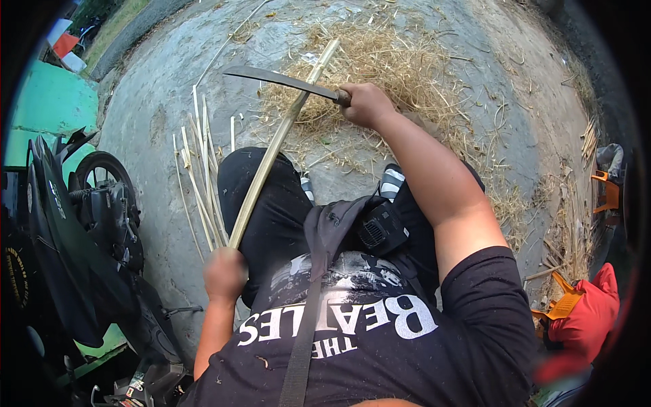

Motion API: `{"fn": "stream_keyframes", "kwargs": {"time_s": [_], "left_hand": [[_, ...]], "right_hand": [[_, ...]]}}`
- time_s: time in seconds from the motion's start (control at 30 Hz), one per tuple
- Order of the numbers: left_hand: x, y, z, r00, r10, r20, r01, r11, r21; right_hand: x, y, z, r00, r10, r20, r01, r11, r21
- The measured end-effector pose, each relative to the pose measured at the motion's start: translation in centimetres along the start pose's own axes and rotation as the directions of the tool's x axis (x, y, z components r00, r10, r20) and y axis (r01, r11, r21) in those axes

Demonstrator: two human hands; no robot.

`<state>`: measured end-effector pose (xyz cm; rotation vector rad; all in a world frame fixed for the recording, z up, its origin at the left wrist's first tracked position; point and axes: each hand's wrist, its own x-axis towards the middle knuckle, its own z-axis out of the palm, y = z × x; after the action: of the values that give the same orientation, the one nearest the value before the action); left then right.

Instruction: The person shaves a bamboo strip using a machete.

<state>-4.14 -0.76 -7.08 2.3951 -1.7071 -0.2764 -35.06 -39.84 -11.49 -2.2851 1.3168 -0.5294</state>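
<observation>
A long pale strip of split bamboo (263,175) slants across my left knee, from my left hand up and away to the right. My left hand (225,273), somewhat blurred, is closed round its near end. In my right hand (367,105) is the wooden handle of a long machete (290,82) with a slightly curved dark blade. The blade points left and crosses the strip in its far part; whether it bites into the bamboo I cannot tell. Beside my left knee, several thinner bamboo strips (201,178) lie fanned out on the ground.
A heap of curly bamboo shavings (400,71) covers the grey concrete ground (159,108) ahead. A dark motorcycle (74,224) stands close on my left. To the right are an orange plastic chair (564,298), a red cloth (588,324) and scattered strips along the edge.
</observation>
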Motion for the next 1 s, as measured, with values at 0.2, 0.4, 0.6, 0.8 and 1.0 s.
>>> {"fn": "stream_keyframes", "kwargs": {"time_s": [0.2, 0.4, 0.6, 0.8, 1.0], "left_hand": [[-1.3, -0.1, -1.1, 1.000, -0.008, 0.020, 0.008, 1.000, 0.002], [-0.5, -0.4, -1.6, 0.998, -0.002, 0.055, -0.001, 0.999, 0.047], [-0.5, -1.9, -0.5, 0.998, 0.029, 0.059, -0.024, 0.996, -0.090], [0.1, -0.2, -1.4, 0.998, 0.024, 0.066, -0.018, 0.996, -0.086], [-0.9, -0.7, -1.6, 0.998, 0.000, 0.064, 0.005, 0.996, -0.093]], "right_hand": [[-0.5, -3.0, -0.9, 0.980, -0.193, 0.051, 0.199, 0.970, -0.140], [0.7, 0.4, -1.1, 0.981, 0.158, -0.111, -0.160, 0.987, -0.011], [-0.2, -2.2, -1.9, 0.960, -0.269, -0.072, 0.262, 0.961, -0.093], [0.6, -0.5, -2.7, 0.999, 0.040, -0.003, -0.040, 0.997, -0.066], [0.6, -1.2, -2.5, 0.992, -0.120, -0.040, 0.112, 0.980, -0.162]]}}
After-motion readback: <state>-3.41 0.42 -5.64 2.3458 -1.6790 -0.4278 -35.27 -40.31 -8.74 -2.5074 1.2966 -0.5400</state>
